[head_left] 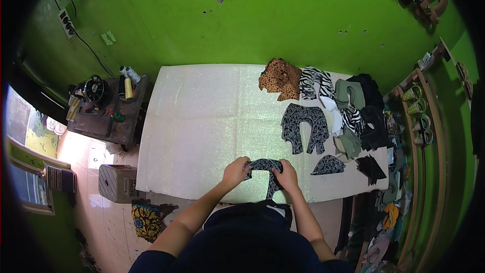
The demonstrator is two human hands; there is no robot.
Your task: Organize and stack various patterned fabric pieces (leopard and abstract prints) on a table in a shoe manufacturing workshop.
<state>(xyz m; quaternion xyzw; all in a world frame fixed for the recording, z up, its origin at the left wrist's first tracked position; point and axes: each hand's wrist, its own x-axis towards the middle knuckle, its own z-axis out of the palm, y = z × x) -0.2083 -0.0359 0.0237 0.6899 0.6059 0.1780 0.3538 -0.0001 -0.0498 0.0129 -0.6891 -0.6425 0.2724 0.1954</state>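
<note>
1 curved strip of dark patterned cloth [264,164] is held at the near edge of our pale table [192,131], our left hand [235,173] and our right hand [286,176] apart, each clamped on a corner of its arch. we cannot tell if it touches the table. to our right lie a larger matching cloth [317,116] and, farther off, spotted cloth [281,78]; to our left stands a sewing machine [94,88].

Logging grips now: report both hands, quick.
Left hand: closed, holding the curved black-and-grey piece at its left side.
Right hand: closed, holding the same piece at its right.
</note>
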